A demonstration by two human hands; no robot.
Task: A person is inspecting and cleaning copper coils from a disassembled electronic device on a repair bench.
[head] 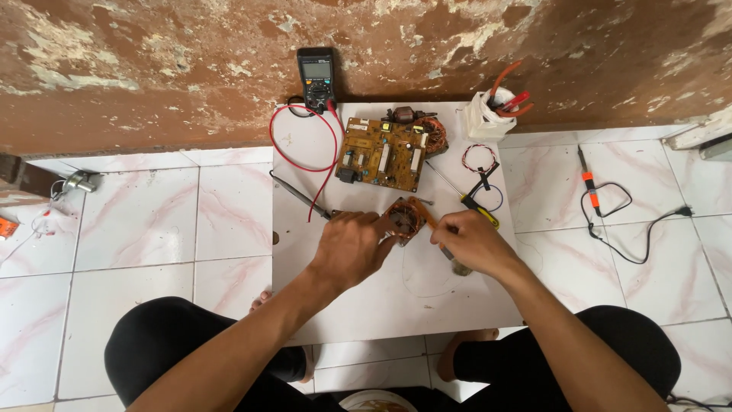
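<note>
— Two hands meet over the white board (358, 305); what are they on?
— The left hand (349, 246) clasps a small orange circuit board (405, 219) from its nine o'clock side, fingers curled onto its edge. The right hand (470, 241) sits at the board's three o'clock, fingers pinched together on a thin tool whose tip meets the board; what kind of tool it is I cannot tell.
— And farther out?
— At twelve o'clock from the small board lies a larger brown circuit board (381, 155), with a copper-wound motor part (431, 134) just beyond. A yellow-handled screwdriver (479, 210) lies at two o'clock. At eleven o'clock a black multimeter (316, 76) leans on the wall, its red lead (305, 164) looping down.
</note>
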